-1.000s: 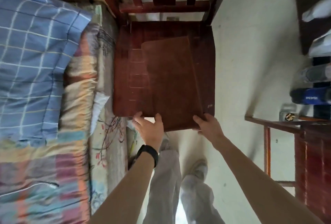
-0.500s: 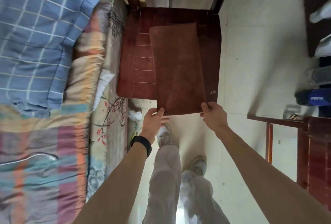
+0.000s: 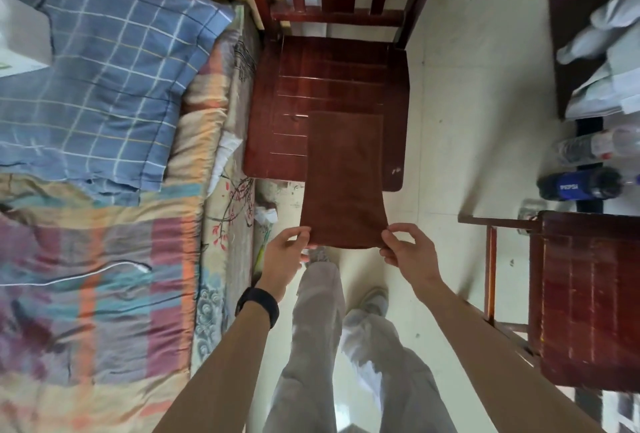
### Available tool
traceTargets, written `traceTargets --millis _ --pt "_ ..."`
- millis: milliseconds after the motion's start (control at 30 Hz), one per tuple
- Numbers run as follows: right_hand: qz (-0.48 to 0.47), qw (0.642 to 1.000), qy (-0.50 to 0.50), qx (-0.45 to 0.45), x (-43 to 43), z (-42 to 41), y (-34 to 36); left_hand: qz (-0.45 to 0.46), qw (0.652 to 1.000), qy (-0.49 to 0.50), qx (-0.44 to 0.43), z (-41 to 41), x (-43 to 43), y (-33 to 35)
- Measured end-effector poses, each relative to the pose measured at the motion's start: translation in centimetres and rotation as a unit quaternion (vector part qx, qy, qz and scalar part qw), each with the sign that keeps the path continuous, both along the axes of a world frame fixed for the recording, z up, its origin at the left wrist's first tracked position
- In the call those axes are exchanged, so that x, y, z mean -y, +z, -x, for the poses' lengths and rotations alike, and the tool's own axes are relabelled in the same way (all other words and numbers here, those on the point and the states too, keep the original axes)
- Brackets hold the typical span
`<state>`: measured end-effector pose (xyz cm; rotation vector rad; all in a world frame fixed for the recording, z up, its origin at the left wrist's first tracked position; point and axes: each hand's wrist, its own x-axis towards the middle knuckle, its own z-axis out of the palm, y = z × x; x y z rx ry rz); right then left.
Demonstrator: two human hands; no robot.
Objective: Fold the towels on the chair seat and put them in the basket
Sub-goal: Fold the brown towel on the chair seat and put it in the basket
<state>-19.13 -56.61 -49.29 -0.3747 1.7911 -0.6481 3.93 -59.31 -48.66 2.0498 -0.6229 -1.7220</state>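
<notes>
A brown towel [image 3: 343, 176] stretches from the front half of the dark wooden chair seat [image 3: 322, 82] out past its front edge. My left hand [image 3: 285, 254] pinches the near left corner and my right hand [image 3: 407, 252] pinches the near right corner, holding that end in the air above the floor. The far end of the towel lies flat on the seat. No basket is in view.
A bed with a blue checked pillow [image 3: 104, 79] and a colourful blanket [image 3: 86, 276] runs along the left, touching the chair. A second wooden chair [image 3: 585, 297] stands at the right. Bottles, one a Pepsi bottle [image 3: 578, 185], lie on the floor at right. My legs are below.
Both hands have pulled the towel toward me, so less of it lies on the seat and more hangs past the front edge.
</notes>
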Motion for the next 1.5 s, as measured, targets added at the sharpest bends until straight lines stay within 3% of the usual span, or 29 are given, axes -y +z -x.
traceTargets --millis 67,133,233,333,467,733,1100,1500 --pt "0.0 1.0 -0.01 0.002 -0.1 0.0 1.1 -0.041 0.998 -0.026 -0.035 -0.9 0.1 0.6" --pt "0.009 1.0 0.01 0.013 0.9 0.2 1.9 -0.027 0.995 -0.082 -0.042 -1.7 1.2 0.9" --pt "0.041 0.995 0.09 0.01 3.9 0.6 2.3 0.058 0.974 -0.213 0.052 -2.4 4.4 0.9" --pt "0.063 0.98 0.16 -0.099 8.4 1.1 1.7 0.111 0.938 -0.296 0.145 -2.6 9.4 0.4" --pt "0.1 0.957 0.181 -0.202 14.4 1.2 -0.7 0.173 0.913 -0.316 0.192 -1.8 16.4 -1.9" --pt "0.021 0.959 0.173 -0.226 21.4 0.7 -8.3 0.135 0.915 -0.311 0.221 0.3 23.9 -9.1" --pt "0.005 0.959 0.134 -0.251 22.9 -0.1 -10.2 0.116 0.913 -0.323 0.219 0.6 25.6 -11.8" --pt "0.025 0.94 0.132 -0.314 22.7 -0.8 -11.2 0.139 0.89 -0.314 0.299 1.8 25.1 -12.0"
